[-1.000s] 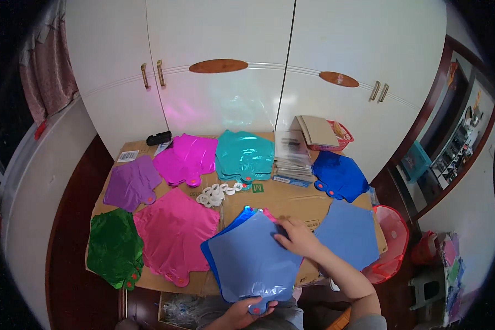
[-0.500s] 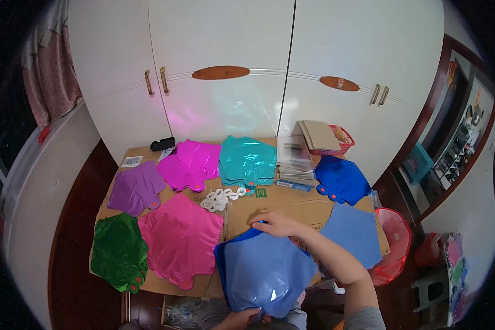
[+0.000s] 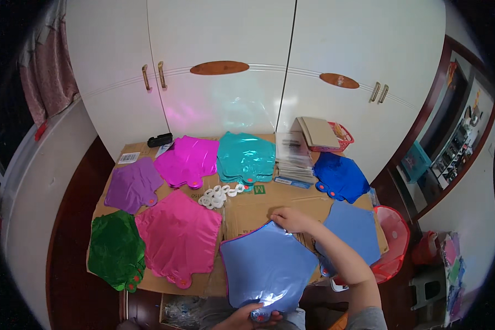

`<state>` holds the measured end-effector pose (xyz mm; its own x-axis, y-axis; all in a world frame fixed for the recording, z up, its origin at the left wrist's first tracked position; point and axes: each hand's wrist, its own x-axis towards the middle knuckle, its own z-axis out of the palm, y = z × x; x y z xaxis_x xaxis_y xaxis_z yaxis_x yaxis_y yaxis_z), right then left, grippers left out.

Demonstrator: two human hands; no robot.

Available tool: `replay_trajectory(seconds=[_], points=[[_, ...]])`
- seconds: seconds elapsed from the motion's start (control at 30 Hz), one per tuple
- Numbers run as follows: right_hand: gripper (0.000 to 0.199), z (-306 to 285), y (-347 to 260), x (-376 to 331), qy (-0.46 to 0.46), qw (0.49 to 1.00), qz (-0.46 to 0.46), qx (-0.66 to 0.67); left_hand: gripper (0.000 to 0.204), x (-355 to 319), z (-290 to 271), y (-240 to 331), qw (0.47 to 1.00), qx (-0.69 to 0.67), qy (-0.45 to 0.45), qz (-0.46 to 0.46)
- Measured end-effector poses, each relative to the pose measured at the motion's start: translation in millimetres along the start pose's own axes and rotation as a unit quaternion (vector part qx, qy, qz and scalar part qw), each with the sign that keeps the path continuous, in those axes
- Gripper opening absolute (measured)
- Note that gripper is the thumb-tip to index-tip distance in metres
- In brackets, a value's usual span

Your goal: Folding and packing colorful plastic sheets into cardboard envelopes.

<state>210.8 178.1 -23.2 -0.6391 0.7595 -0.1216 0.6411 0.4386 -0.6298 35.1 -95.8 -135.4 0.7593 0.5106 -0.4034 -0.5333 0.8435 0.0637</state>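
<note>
A flat, shiny blue foil balloon [image 3: 270,258], uninflated and many-cornered, hangs over the table's near edge in front of me. A thin purple-pink rim shows along its left and upper edges. My right hand [image 3: 292,220] pinches its top corner. My left hand [image 3: 247,318], low at the bottom of the view, grips the rounded tab at its lower end, where a red dot shows. Just right of it, partly behind my right forearm, lies another pale blue foil balloon [image 3: 352,234]. A large pink foil balloon [image 3: 179,236] lies to the left.
On the cardboard-covered table [image 3: 291,206] lie green [image 3: 117,247], purple [image 3: 132,184], magenta [image 3: 187,162], teal [image 3: 246,157] and dark blue [image 3: 342,179] foil balloons. White rings [image 3: 214,197] sit mid-table. Behind are clear packets [image 3: 294,165], cardboard sheets [image 3: 319,133] and a red basket [image 3: 344,137].
The held foil balloon has straightened and flattened out. The dark blue layer that stuck out at its left is no longer visible. My right hand has moved slightly right along with its top corner.
</note>
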Motion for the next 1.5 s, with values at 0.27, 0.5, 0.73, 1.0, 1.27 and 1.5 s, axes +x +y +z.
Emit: replay_trajectory(seconds=[0.27,0.5,0.73,1.0,1.27,1.5], points=[[0.016,14.1,0.3,4.9,0.099,0.993,0.006,-0.069,0.042,11.9,-4.7,5.5,0.998,-0.054,-0.030,-0.031],[0.015,25.6,13.5,13.0,0.135,0.988,-0.030,-0.073,0.028,3.4,36.1,9.9,0.990,0.055,0.133,0.011],[0.025,20.9,3.9,12.9,0.112,0.986,-0.107,-0.061,0.026,10.3,13.1,0.9,0.982,0.173,0.061,0.040],[0.035,2.4,-0.4,26.0,-0.078,0.995,-0.053,0.039,0.034,-4.1,24.5,11.8,0.907,0.386,0.166,0.032],[0.032,5.7,-9.4,28.0,-0.002,0.997,0.009,-0.078,0.038,-2.4,22.0,8.3,0.993,0.020,0.115,0.036],[0.030,9.8,-1.2,36.1,0.071,0.995,-0.027,-0.071,0.041,1.1,18.4,12.5,0.996,-0.090,0.007,0.001]])
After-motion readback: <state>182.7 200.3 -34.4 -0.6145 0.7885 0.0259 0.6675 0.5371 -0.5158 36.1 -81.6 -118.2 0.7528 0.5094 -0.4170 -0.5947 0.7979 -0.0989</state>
